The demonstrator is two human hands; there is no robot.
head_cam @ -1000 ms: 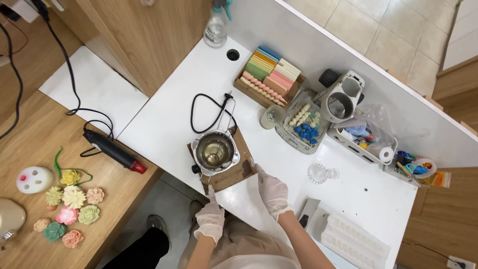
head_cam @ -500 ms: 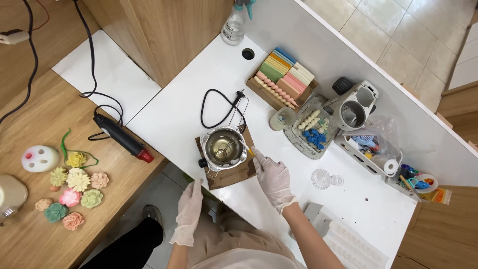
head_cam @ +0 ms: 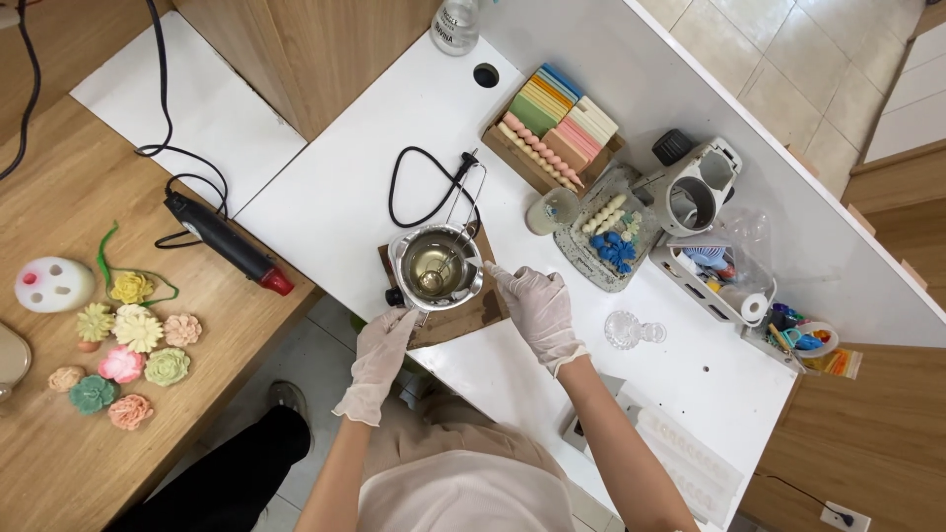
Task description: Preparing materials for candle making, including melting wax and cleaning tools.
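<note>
— White gloves on both hands: how do they sit?

— Left hand (head_cam: 379, 355) reaches up from the lower edge of the white table (head_cam: 335, 197), fingers gathered at the handle end of the metal melting pot (head_cam: 436, 266); whether it truly grips the handle, I cannot tell. Right hand (head_cam: 537, 307) lies palm down just beside the pot, forefinger stretched out to its right rim, other fingers loosely curled, holding nothing that shows.

— And the pot?

— On a brown board (head_cam: 463, 310) near the table's front edge, pale liquid inside, a black cord (head_cam: 419, 187) looped behind it.

— Room around?

— Bare white top to the left and behind; a small clear glass dish (head_cam: 628, 330) lies right of the right wrist. Further right things crowd toward the wall.

— Packages?

— A wooden tray of coloured wax slabs (head_cam: 557, 123), green, yellow, pink and blue, stands at the back. A clear bottle (head_cam: 455, 25) with a label sits at the far corner. On the wooden bench, left, lie pastel flower shapes (head_cam: 123, 340) and a black heat gun (head_cam: 227, 241) with a red tip.
</note>
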